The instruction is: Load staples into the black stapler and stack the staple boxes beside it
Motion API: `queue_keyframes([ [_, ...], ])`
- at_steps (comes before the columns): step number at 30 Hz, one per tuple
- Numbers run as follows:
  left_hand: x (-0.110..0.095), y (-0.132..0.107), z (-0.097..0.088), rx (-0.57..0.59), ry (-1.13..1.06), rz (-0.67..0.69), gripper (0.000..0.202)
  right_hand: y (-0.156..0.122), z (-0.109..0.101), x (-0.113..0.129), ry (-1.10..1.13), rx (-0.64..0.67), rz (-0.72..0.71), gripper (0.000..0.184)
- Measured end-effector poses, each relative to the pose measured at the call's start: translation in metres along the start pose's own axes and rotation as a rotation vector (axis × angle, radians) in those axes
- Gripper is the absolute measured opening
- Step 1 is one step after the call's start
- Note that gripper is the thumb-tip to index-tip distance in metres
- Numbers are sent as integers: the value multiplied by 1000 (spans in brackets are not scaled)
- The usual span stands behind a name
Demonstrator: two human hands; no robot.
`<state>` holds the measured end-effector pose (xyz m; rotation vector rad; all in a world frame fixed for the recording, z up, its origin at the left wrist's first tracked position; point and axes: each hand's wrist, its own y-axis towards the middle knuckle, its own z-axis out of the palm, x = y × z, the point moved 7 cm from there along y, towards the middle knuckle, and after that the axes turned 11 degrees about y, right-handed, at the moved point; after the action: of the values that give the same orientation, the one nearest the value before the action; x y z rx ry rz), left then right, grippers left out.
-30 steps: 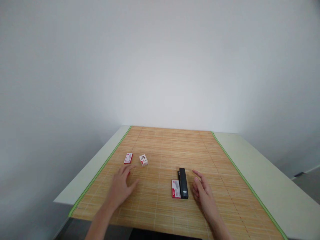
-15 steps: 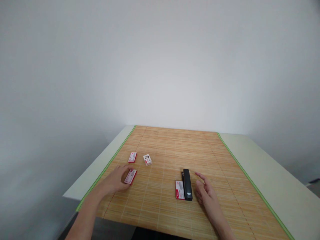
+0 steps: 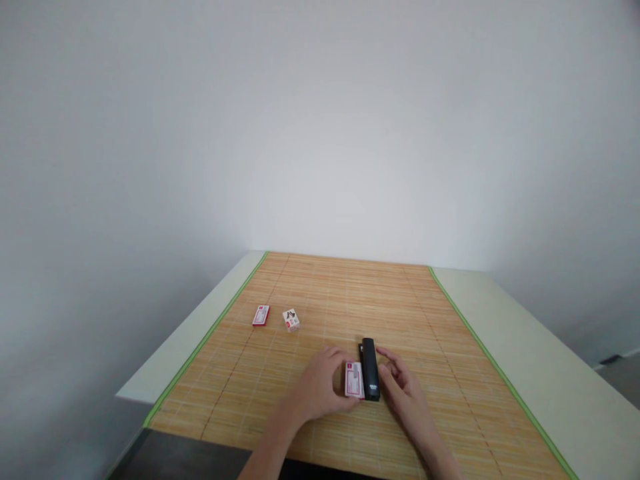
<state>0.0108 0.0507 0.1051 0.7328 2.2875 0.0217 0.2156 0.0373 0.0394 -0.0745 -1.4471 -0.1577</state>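
My left hand grips a small flat red-and-white box by its far and near ends, thumb at the near side. This box is directly over another red-and-white box, which is almost wholly hidden; whether the two touch I cannot tell. Close along their right side lies a black stapler, pointing away from me. My right hand rests at the stapler's right side with its fingers apart, the fingertips at or very near the stapler, holding nothing.
Farther left on the bamboo mat lie another flat red-and-white box and a small white box with a dark picture on it. The mat has green edges and covers a white table against a pale wall.
My left hand has carried the box from the left of the mat to the stapler's left side, over the box there. My right hand has come closer to the stapler.
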Motion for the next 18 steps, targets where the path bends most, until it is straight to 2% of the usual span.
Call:
queue_keyframes([
  [4,3,-5,5,-32,13,-6,62,0,8,-1,-72,93,-10,58],
  [11,16,-1,18,-25,12,-35,69,0,9,-5,-117,128,-2,59],
  [18,14,4,25,-14,12,-7,66,-1,10,-2,-123,132,-11,57],
])
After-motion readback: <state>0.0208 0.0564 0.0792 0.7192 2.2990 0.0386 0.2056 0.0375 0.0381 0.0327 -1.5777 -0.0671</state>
